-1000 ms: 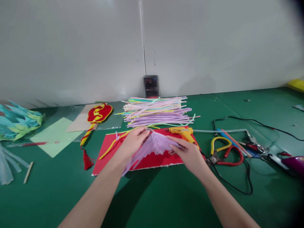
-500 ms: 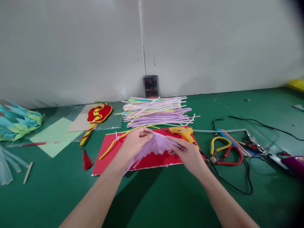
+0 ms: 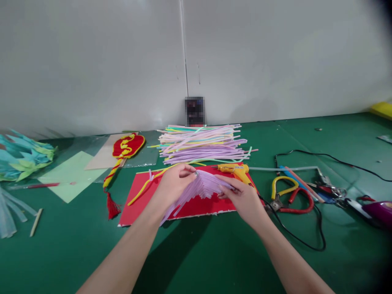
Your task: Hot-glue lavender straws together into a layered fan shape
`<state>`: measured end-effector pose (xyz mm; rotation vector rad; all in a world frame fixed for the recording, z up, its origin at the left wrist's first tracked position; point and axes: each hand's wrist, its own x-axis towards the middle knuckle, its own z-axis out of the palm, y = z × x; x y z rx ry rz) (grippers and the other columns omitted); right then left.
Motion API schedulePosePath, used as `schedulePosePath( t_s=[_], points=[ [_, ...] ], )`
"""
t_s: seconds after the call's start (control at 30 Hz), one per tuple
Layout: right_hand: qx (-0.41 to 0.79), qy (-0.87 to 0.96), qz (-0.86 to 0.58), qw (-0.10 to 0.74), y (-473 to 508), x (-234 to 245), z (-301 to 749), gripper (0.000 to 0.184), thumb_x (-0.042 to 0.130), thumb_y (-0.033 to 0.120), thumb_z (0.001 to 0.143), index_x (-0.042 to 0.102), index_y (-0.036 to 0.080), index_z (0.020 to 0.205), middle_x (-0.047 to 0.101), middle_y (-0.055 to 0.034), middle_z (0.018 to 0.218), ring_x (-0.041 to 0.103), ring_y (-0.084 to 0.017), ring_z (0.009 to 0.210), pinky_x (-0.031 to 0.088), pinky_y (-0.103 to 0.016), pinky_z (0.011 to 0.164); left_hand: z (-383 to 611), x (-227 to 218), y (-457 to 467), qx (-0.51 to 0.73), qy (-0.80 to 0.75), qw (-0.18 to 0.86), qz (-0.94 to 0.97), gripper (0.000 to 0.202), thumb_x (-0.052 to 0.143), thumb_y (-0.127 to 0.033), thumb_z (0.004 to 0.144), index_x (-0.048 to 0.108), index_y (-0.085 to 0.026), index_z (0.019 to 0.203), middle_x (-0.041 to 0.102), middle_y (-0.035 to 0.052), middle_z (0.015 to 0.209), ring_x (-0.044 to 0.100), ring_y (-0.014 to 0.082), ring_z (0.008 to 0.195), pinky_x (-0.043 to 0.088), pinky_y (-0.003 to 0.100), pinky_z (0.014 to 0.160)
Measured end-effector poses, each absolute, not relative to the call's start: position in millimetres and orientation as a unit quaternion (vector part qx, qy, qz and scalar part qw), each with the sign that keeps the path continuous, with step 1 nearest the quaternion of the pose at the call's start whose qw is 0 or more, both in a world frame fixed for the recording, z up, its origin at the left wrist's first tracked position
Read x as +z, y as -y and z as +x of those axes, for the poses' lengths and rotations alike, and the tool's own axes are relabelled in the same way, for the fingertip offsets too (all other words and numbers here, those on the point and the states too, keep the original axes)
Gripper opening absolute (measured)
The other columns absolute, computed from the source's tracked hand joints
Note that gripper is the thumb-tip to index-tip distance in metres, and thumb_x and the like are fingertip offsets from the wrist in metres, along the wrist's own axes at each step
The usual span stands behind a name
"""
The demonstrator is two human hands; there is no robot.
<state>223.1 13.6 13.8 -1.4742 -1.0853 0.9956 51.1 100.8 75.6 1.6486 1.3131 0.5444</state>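
The lilac bundle (image 3: 202, 184) sits between your two hands, raised a little over the red sheet (image 3: 141, 204) near the middle of the green table (image 3: 214, 253). Its strands are bent into a chevron. The peak points away from you, toward the wall. One arm slants down and left under your left wrist to the near edge of the red sheet; the shorter arm runs right.

Your left hand (image 3: 173, 183) lies over the left arm of the chevron, fingertips pinched narrowly on the peak. Your right hand (image 3: 243, 200) closes on the right end, fingers curled around the strands.

A yellow strand (image 3: 147, 185) lies slantwise on the red sheet just left of your left hand. The yellow glue gun (image 3: 234, 170) rests at the sheet's far right corner, just beyond your right hand. Behind it, a stack of coloured strands (image 3: 202, 145) lies with its long axis running left to right. The pliers (image 3: 286, 194) and a black cable (image 3: 306, 243) lie to the right.
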Motion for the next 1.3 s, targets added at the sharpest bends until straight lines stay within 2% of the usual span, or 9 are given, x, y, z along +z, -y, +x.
schedulePosePath(
  t_s=[0.53, 0.7, 0.83, 1.0, 1.3],
  points=[
    [0.411, 0.452, -0.609, 0.505, -13.9, 9.3, 223.6, 0.030, 0.059, 0.030, 0.078, 0.068, 0.024, 0.107, 0.071, -0.0039, 0.092, 0.069, -0.018, 0.065, 0.059, -0.033, 0.067, 49.3, 63.7, -100.1, 0.259, -0.512, 0.391, 0.720, 0.001, 0.058, -0.020, 0.075, 0.059, -0.021, 0.075, 0.071, -0.0001, 0.077, 0.067, 0.0176, 0.075, 0.047, 0.028, 0.068],
    [0.406, 0.458, -0.608, 0.506, -14.0, 9.8, 224.0, 0.030, 0.058, 0.030, 0.079, 0.068, 0.024, 0.106, 0.071, -0.0036, 0.091, 0.069, -0.017, 0.066, 0.059, -0.032, 0.068, 48.6, 61.6, -99.8, 0.267, -0.496, 0.372, 0.738, 0.003, 0.057, -0.019, 0.077, 0.059, -0.021, 0.078, 0.071, -0.0004, 0.079, 0.067, 0.0170, 0.077, 0.047, 0.026, 0.070],
    [0.405, 0.450, -0.611, 0.509, -14.1, 11.4, 224.1, 0.031, 0.059, 0.029, 0.078, 0.068, 0.023, 0.107, 0.071, -0.0037, 0.089, 0.068, -0.017, 0.065, 0.059, -0.032, 0.068, 49.7, 63.5, -101.6, 0.266, -0.503, 0.397, 0.720, 0.005, 0.058, -0.020, 0.076, 0.061, -0.020, 0.080, 0.072, 0.0008, 0.080, 0.067, 0.0183, 0.078, 0.048, 0.028, 0.071],
    [0.407, 0.441, -0.614, 0.512, -14.5, 11.7, 224.0, 0.032, 0.058, 0.030, 0.078, 0.067, 0.022, 0.108, 0.070, -0.0041, 0.095, 0.068, -0.016, 0.065, 0.059, -0.032, 0.068, 52.1, 68.9, -103.5, 0.250, -0.524, 0.441, 0.684, 0.010, 0.059, -0.020, 0.076, 0.065, -0.019, 0.083, 0.073, 0.0030, 0.085, 0.068, 0.0197, 0.082, 0.050, 0.031, 0.076],
    [0.404, 0.449, -0.608, 0.515, -14.0, 9.5, 223.6, 0.030, 0.058, 0.029, 0.078, 0.068, 0.023, 0.106, 0.071, -0.0036, 0.092, 0.068, -0.016, 0.066, 0.059, -0.032, 0.069, 52.3, 66.7, -104.2, 0.250, -0.524, 0.444, 0.682, 0.009, 0.060, -0.020, 0.075, 0.067, -0.019, 0.082, 0.074, 0.0030, 0.088, 0.068, 0.0205, 0.088, 0.050, 0.031, 0.081]
  ],
)
